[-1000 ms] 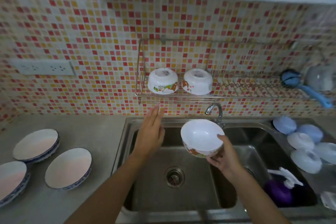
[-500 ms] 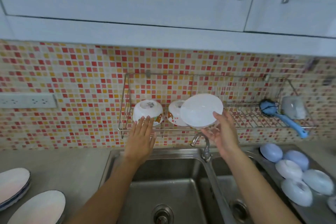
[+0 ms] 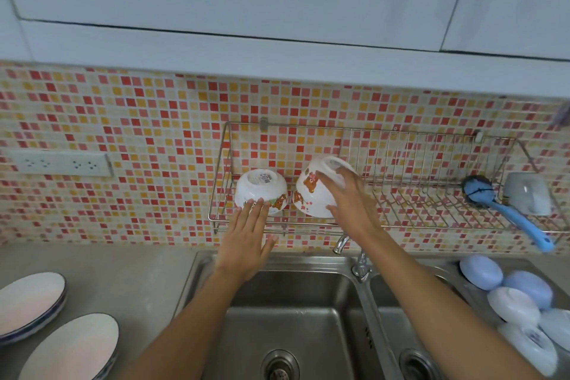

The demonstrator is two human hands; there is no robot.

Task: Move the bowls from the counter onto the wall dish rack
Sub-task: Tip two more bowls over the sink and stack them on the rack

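Observation:
A wire dish rack (image 3: 416, 203) hangs on the mosaic tile wall above the sink. A white bowl with a bear print (image 3: 260, 191) sits upside down at its left end, and the fingertips of my flat left hand (image 3: 246, 241) touch its lower rim. My right hand (image 3: 351, 203) grips a second printed bowl (image 3: 320, 171), turned upside down and tilted, on top of another inverted bowl (image 3: 308, 208) in the rack. Several white and pale blue bowls (image 3: 512, 305) lie upside down on the counter at the right.
A double steel sink (image 3: 296, 318) with a faucet (image 3: 359, 265) lies below the rack. A blue brush (image 3: 505, 213) and a grey cup (image 3: 527, 197) occupy the rack's right end. Plates (image 3: 30, 302) sit at the left. A wall outlet (image 3: 58, 162) is at the left, cabinets overhead.
My right hand lifted the bowl from over the sink to the rack and turned it upside down onto the second bowl. My left hand rose to the left bowl.

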